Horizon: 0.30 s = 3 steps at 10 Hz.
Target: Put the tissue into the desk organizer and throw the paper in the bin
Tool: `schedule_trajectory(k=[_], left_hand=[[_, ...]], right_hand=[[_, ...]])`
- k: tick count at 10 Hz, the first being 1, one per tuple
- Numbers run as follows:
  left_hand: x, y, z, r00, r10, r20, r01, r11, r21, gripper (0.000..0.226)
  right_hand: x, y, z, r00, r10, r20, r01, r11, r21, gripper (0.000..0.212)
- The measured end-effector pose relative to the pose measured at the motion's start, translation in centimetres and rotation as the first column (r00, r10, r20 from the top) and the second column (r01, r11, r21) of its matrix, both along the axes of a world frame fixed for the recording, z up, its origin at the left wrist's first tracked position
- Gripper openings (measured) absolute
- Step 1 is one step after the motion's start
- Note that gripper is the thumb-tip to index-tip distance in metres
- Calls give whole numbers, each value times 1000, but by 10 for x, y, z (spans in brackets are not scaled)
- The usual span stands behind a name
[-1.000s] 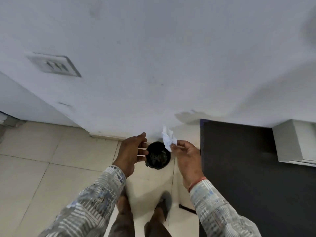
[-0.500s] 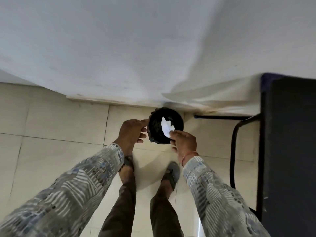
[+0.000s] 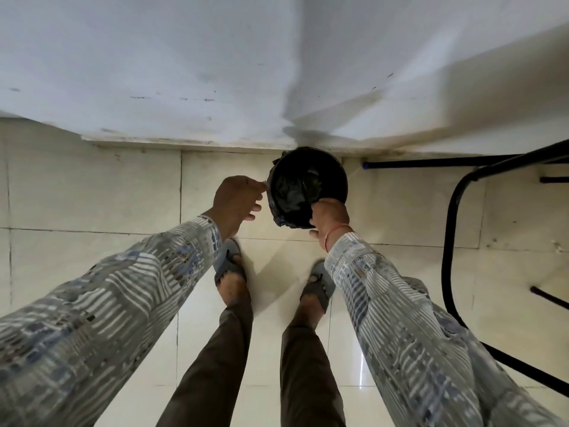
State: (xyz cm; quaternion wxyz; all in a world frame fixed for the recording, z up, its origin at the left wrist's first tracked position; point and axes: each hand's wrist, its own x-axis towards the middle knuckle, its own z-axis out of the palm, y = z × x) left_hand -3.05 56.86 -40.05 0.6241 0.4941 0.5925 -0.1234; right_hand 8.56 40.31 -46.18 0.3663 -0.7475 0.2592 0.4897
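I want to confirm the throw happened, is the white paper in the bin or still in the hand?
Cannot tell. No white paper shows in the bin, only its black liner, and the right hand at the rim faces away.

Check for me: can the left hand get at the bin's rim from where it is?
Probably yes. The left hand hangs just beside the black-lined bin, fingers almost at its rim, with nothing between them. The right hand is at the near rim.

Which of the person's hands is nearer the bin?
Right. The right hand overlaps the bin at its near rim; the left hand is beside its left edge.
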Motion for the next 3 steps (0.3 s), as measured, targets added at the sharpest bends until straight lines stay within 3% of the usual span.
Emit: schedule_trajectory(k=[1,3], left_hand=[[4,-3,9,1000,-9,1,9,999,39,20],[13,-11,73,984,-167,-56,176,957,231,43]], right_hand=[[7,0,-1,999,10,44,-10,1000,-8,50],[16,15,95,950,215,226,-215,976,-24,53]])
